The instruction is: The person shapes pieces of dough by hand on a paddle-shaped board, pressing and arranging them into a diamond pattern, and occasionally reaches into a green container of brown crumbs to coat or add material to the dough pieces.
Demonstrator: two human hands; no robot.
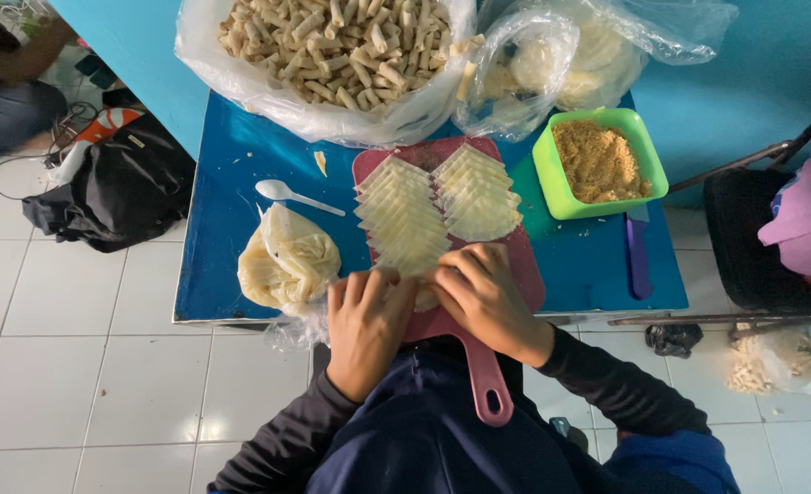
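Observation:
A pink cutting board (526, 265) lies on the small blue table (222, 265), its handle pointing toward me. Two overlapping rows of pale square pastry wrappers (437, 206) cover it. My left hand (367, 325) and my right hand (483, 297) rest side by side at the near end of the board, fingers curled over one wrapper (424, 299) and pressing on it. Most of that wrapper is hidden under my fingers.
A white spoon (291, 195) and a knotted plastic bag (286, 261) lie left of the board. A green tub of brown crumbly filling (600, 161) and a purple knife (638, 256) sit to the right. Behind are a big bag of rolled pastries (332, 46) and a clear bag (552, 59). A black bag (113, 187) is on the tiled floor.

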